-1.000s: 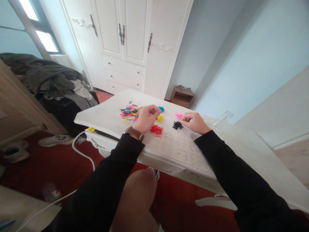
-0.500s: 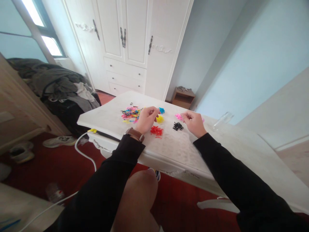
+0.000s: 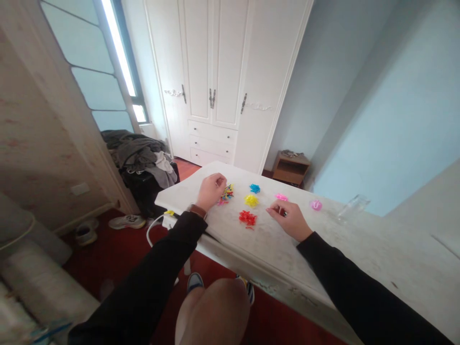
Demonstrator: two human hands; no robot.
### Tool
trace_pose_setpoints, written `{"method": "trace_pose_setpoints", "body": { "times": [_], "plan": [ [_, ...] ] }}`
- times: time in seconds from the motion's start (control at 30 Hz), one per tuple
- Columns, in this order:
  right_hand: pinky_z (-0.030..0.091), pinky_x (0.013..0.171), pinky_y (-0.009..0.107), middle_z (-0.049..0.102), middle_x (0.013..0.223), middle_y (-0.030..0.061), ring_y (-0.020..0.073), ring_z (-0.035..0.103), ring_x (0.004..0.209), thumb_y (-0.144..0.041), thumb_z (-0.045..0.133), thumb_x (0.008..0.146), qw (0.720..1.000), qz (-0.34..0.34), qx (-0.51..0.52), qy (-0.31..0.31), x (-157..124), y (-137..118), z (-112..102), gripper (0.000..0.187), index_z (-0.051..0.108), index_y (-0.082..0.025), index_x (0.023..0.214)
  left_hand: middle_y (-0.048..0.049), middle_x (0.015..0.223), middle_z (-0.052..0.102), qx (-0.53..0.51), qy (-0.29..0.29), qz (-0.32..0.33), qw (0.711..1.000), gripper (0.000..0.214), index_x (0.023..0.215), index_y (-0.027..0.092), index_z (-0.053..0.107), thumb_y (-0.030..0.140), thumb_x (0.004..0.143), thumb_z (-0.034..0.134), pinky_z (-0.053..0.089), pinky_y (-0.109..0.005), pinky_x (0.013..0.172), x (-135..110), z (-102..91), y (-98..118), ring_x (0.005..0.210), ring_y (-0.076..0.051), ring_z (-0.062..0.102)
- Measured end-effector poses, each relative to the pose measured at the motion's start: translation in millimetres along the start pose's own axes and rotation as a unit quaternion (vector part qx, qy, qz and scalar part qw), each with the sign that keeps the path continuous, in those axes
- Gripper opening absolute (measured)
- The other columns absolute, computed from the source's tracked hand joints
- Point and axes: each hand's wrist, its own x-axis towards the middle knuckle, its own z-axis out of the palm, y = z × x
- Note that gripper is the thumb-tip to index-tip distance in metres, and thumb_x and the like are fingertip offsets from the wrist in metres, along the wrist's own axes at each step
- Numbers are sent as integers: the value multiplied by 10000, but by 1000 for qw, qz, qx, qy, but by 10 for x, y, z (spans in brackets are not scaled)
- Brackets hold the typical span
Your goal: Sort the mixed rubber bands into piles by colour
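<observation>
My left hand (image 3: 211,190), with a brown-strapped watch at the wrist, hovers over a mixed pile of small coloured pieces (image 3: 227,192) and hides much of it. Its fingers are curled together; whatever they hold is too small to make out. Fingers bent inward, my right hand (image 3: 290,219) is over the place of the black pieces, which it mostly covers. Between the hands lie separate heaps of blue pieces (image 3: 255,188), yellow pieces (image 3: 251,201) and red pieces (image 3: 247,218). Just beyond the right hand is a pink heap (image 3: 281,197).
A lilac-pink heap (image 3: 316,205) and a clear glass (image 3: 354,208) lie farther right on the white table (image 3: 266,244). A white cable (image 3: 149,232) hangs at the table's left edge. Behind stand a white wardrobe (image 3: 230,62) and a small brown cabinet (image 3: 292,168).
My left hand has moved left, from beside the blue and yellow heaps to the mixed pile. My right hand has shifted from the pink heap onto the black one. The view has turned left.
</observation>
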Motion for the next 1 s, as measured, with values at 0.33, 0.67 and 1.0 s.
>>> {"method": "trace_pose_setpoints", "body": {
  "times": [0.33, 0.67, 1.0],
  "plan": [
    [428, 548, 302, 609, 614, -2, 156, 522, 555, -326, 602, 907, 1000, 3, -3, -13, -21, -22, 52, 226, 648, -224, 711, -91, 888, 689, 112, -20, -92, 989, 104, 774, 183, 761, 247, 760, 680, 488, -349, 800, -100, -154, -364, 827, -235, 631],
    [429, 554, 303, 616, 609, 3, 159, 539, 560, -341, 601, 892, 1000, 14, 1, -16, -13, -8, 50, 233, 655, -217, 703, -67, 834, 711, 67, -1, -60, 996, 95, 808, 187, 737, 227, 813, 650, 475, -352, 823, -125, -206, -361, 819, -224, 638],
    [392, 547, 277, 600, 594, -4, 132, 519, 546, -341, 594, 896, 999, 15, -9, -37, -32, -15, 52, 250, 663, -190, 709, -18, 681, 685, 7, -67, -70, 995, 124, 787, 163, 746, 226, 735, 652, 443, -286, 660, -172, -238, -295, 669, -173, 616]
  ]
}}
